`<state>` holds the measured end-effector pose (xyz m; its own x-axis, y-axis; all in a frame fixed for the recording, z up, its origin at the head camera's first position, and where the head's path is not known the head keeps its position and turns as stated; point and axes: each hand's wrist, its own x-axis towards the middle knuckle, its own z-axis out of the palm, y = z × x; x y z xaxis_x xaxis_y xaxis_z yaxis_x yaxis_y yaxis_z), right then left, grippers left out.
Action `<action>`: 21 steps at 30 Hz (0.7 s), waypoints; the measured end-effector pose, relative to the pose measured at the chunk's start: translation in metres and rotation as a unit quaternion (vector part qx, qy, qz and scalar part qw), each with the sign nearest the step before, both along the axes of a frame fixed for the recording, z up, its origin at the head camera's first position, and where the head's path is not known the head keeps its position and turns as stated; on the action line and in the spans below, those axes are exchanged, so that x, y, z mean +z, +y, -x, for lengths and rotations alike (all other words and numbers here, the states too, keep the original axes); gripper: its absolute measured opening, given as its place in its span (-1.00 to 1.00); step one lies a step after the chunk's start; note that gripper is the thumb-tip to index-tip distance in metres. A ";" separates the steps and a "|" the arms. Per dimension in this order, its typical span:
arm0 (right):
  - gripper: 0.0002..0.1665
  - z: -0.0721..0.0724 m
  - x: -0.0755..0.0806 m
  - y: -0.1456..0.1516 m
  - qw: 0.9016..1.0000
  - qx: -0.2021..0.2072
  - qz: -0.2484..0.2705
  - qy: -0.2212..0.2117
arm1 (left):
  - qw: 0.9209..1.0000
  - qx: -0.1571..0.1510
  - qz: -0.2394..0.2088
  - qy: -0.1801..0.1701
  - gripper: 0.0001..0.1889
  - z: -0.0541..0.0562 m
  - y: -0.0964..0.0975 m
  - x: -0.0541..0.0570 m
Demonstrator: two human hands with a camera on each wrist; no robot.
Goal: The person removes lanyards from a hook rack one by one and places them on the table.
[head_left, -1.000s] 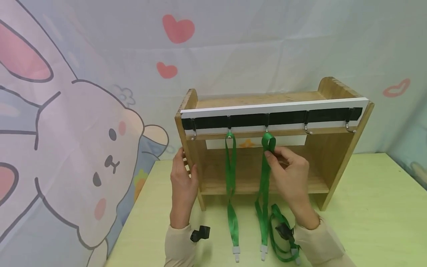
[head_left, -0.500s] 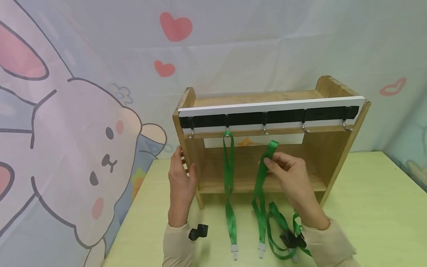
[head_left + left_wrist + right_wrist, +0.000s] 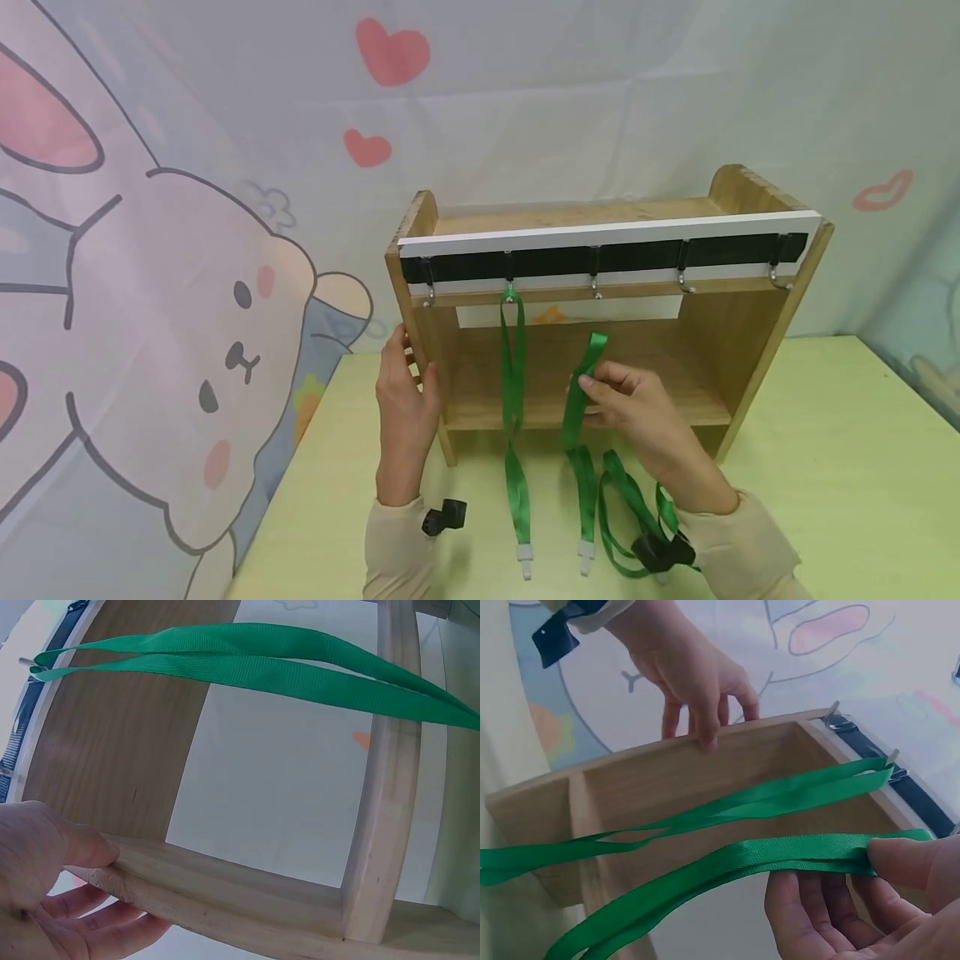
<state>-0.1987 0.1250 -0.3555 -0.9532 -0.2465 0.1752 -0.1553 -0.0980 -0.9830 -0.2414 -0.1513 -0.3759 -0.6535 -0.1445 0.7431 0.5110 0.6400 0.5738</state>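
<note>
My right hand [image 3: 633,408] pinches a green lanyard [image 3: 576,408] near its upper loop, between thumb and fingers, in front of the wooden shelf [image 3: 720,375]. The loop's end sticks up past the fingertips, below the middle hook [image 3: 596,287]; the strap hangs down to a pale clip [image 3: 586,557]. A second green lanyard [image 3: 513,367] hangs from the second hook from the left. My left hand [image 3: 60,877] holds the shelf's left side panel, thumb on the inner face and fingers round the outside. A looped green lanyard [image 3: 611,500] lies on the table, partly behind the right wrist.
A white and black strip [image 3: 641,260] with several metal hooks runs across the shelf's upper front. The shelf stands on a yellow-green table [image 3: 847,467]. Behind it hangs a cloth backdrop [image 3: 540,117] with a cartoon rabbit and hearts.
The right hand has drawn the pinched lanyard down and slightly left, away from the middle hook, where its loop was a second ago. The left hand keeps its hold on the shelf side.
</note>
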 end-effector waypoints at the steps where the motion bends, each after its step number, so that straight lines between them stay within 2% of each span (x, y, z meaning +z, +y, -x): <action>1: -0.82 0.000 -0.002 0.000 1.000 0.005 -0.001 -0.005 | 1.000 0.000 0.000 0.002 -0.42 0.000 0.000 0.000; 11: -0.82 0.004 -0.018 0.000 0.998 0.022 -0.002 -0.055 | 1.000 0.001 -0.004 0.002 -0.42 0.000 -0.001 0.000; 21: -0.83 0.001 -0.038 -0.005 0.995 0.027 -0.002 -0.094 | 1.000 0.001 0.002 -0.006 -0.42 -0.001 0.000 0.001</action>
<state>-0.1997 0.1204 -0.3934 -0.9543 -0.2987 -0.0063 0.0372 -0.0980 -0.9945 -0.2405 -0.1515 -0.3752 -0.6621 -0.1433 0.7356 0.5023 0.6436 0.5774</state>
